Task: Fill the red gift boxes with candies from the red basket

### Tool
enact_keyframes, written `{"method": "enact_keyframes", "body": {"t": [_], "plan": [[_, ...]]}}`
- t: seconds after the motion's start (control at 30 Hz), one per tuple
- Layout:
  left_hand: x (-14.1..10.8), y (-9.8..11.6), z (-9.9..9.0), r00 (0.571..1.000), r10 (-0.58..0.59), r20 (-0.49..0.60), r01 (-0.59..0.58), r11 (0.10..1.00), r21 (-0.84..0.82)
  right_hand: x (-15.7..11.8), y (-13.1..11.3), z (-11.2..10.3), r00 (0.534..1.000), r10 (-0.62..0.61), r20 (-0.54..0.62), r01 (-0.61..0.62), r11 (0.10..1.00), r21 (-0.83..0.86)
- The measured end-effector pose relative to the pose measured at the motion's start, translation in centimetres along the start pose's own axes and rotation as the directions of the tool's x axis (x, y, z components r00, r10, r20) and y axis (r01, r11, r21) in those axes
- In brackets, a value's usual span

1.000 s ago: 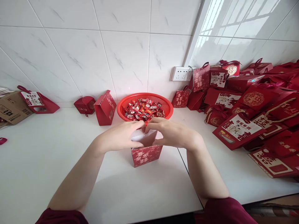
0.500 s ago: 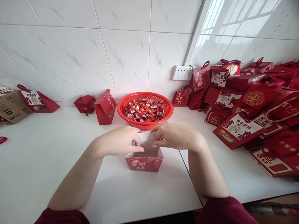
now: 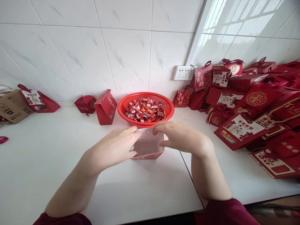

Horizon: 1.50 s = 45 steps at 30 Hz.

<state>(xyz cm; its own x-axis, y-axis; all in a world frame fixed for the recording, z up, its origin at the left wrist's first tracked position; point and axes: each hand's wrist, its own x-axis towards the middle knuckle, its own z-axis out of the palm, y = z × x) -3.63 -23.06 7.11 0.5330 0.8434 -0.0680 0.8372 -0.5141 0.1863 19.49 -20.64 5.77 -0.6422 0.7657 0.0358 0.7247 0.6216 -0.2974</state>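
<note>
A red paper gift box (image 3: 150, 155) with a pale inside stands on the table before me, its open top facing me. The floor of the box shows no contents. My left hand (image 3: 117, 145) grips its left side, thumb near the front corner and fingers at the back edge. On the opposite side my right hand (image 3: 181, 137) holds the right wall, with curved fingers at the back rim and thumb by the side edge. Right behind the box is a red plastic basket (image 3: 122, 116) full of red-wrapped candies (image 3: 145, 110).
Many finished-looking red gift boxes (image 3: 253, 97) are piled at the right. Three more red boxes, one of them upright (image 3: 106, 107), stand left of the basket. A cardboard box (image 3: 15, 106) is at far left. A power strip (image 3: 184, 73) hangs on the tiled wall.
The box has shifted toward the basket and tipped, so its printed front shows less and its inside more. My hands have spread apart from over the opening to its two sides.
</note>
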Motion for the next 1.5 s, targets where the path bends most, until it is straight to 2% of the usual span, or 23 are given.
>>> {"method": "enact_keyframes", "body": {"t": [0.2,0.5,0.63,0.7,0.77,0.8,0.83,0.97,1.07,1.2,1.3,1.4,1.5], "plan": [[-0.4,1.0,0.8,0.995,0.09,0.041,-0.091,0.996,0.023,-0.8,-1.2,0.4,0.997,-0.08,-0.006,0.08,0.997,-0.011],[-0.5,1.1,1.1,0.992,0.127,0.024,-0.128,0.991,0.047,-0.9,-0.9,0.0,0.994,-0.113,-0.003,0.113,0.992,0.053],[0.6,-0.2,0.5,0.991,0.11,0.072,-0.106,0.993,-0.057,-0.1,0.8,-1.3,0.982,-0.147,-0.117,0.166,0.972,0.169],[1.5,-1.1,0.4,0.993,0.082,0.084,-0.07,0.989,-0.133,1.4,2.5,-1.8,0.979,-0.055,-0.194,0.09,0.981,0.174],[2.5,-2.0,0.3,0.994,0.072,0.077,-0.055,0.976,-0.209,3.9,4.6,-1.8,0.974,0.106,-0.198,-0.077,0.986,0.147],[3.0,-2.4,0.4,0.995,0.072,0.073,-0.053,0.969,-0.24,5.4,5.7,-1.6,0.968,0.197,-0.155,-0.185,0.979,0.09],[3.4,-2.8,0.4,0.995,0.071,0.075,-0.048,0.961,-0.271,6.9,6.8,-1.3,0.963,0.239,-0.123,-0.232,0.971,0.063],[4.5,-3.9,0.7,0.99,0.058,0.131,-0.004,0.924,-0.382,12.6,10.5,0.0,0.943,0.326,0.07,-0.324,0.945,-0.034],[4.7,-4.3,0.8,0.986,0.061,0.155,0.008,0.911,-0.411,15.3,12.4,0.8,0.894,0.419,0.155,-0.401,0.906,-0.138],[4.5,-4.2,0.8,0.991,0.095,0.093,-0.048,0.91,-0.411,17.5,14.2,2.0,0.822,0.531,0.205,-0.484,0.842,-0.239],[4.4,-3.9,0.9,0.992,0.109,0.07,-0.072,0.911,-0.406,18.4,15.1,3.1,0.79,0.566,0.234,-0.509,0.819,-0.263],[4.5,-3.8,1.2,0.989,0.109,0.105,-0.057,0.913,-0.403,18.8,15.2,3.7,0.799,0.569,0.192,-0.52,0.816,-0.254],[4.8,-3.8,1.4,0.978,0.186,0.1,-0.122,0.884,-0.451,18.5,14.6,3.7,0.83,0.548,0.101,-0.521,0.828,-0.209]]}}
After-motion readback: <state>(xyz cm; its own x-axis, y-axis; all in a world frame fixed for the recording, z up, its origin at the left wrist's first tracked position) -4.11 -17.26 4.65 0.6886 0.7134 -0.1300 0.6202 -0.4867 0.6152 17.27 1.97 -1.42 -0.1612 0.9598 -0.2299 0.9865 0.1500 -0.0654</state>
